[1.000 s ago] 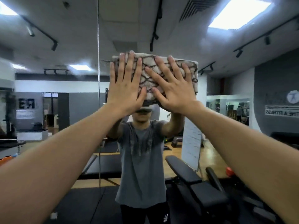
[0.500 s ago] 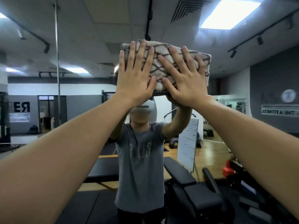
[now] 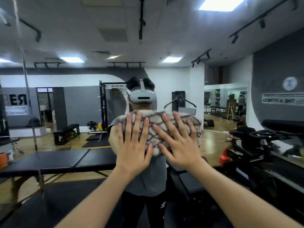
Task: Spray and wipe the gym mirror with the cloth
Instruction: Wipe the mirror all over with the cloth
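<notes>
Wiping pass on the large wall-mounted gym mirror [image 3: 230, 71]. We press a folded beige cloth with a dark brown net pattern [image 3: 158, 129] flat against the glass at chest height of our own reflection, just below the reflected white headset [image 3: 141, 97]. The left hand [image 3: 132, 145] and the right hand [image 3: 179, 145] lie side by side on the cloth, fingers straight and spread, palms pushing rather than gripping; neither hand curls round the fabric. To do this step well, we judge that even pressure from both palms matters, so the whole folded face stays on the glass. Strokes should overlap, and the cloth is best refolded once one face is damp. No spray bottle is in view. A reflected black padded bench [image 3: 57, 159] stands behind us.
</notes>
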{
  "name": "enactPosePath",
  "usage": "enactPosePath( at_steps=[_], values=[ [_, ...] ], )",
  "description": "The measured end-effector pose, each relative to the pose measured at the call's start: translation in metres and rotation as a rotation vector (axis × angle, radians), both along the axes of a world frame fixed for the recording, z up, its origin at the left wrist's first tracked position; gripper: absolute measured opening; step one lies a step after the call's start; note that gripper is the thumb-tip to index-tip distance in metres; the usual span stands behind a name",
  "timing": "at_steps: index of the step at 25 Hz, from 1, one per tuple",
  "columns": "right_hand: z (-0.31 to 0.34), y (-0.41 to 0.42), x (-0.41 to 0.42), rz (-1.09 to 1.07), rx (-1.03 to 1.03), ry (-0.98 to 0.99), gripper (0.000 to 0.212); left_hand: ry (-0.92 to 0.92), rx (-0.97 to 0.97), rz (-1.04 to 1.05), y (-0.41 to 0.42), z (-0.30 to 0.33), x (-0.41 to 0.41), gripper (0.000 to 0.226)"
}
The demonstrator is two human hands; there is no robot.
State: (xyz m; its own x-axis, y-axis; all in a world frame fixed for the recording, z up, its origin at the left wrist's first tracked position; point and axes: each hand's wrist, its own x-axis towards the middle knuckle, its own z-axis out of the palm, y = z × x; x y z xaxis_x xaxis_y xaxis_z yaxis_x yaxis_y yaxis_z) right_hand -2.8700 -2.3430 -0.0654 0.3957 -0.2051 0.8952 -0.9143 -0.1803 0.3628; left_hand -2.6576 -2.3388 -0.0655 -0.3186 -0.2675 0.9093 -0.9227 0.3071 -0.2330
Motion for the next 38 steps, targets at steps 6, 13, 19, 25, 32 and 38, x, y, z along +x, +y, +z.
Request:
enactPosePath(
  at_steps=[6, 13, 19, 25, 32, 38],
  values=[
    [-0.056, 0.005, -0.081, -0.021, 0.005, 0.027, 0.065, -0.047, 0.037, -0.024, 0.002, -0.052, -0.077, 0.094],
    [0.044, 0.001, -0.165, -0.08, -0.026, -0.117, 0.067, -0.131, -0.005, -0.068, -0.005, 0.076, -0.168, 0.087],
    [0.176, -0.001, -0.115, -0.038, -0.064, -0.16, 0.064, -0.088, -0.086, 0.045, -0.014, 0.204, -0.121, 0.084],
    [0.134, -0.006, -0.023, 0.044, -0.092, -0.101, 0.064, -0.077, -0.087, 0.074, -0.007, 0.156, -0.023, 0.087],
    [0.041, -0.002, -0.079, 0.031, -0.061, 0.005, 0.068, -0.026, -0.055, 0.028, -0.005, 0.046, -0.075, 0.085],
    [0.016, -0.002, -0.184, -0.009, -0.076, 0.056, 0.067, -0.043, -0.047, 0.012, -0.008, 0.017, -0.176, 0.086]
  ],
)
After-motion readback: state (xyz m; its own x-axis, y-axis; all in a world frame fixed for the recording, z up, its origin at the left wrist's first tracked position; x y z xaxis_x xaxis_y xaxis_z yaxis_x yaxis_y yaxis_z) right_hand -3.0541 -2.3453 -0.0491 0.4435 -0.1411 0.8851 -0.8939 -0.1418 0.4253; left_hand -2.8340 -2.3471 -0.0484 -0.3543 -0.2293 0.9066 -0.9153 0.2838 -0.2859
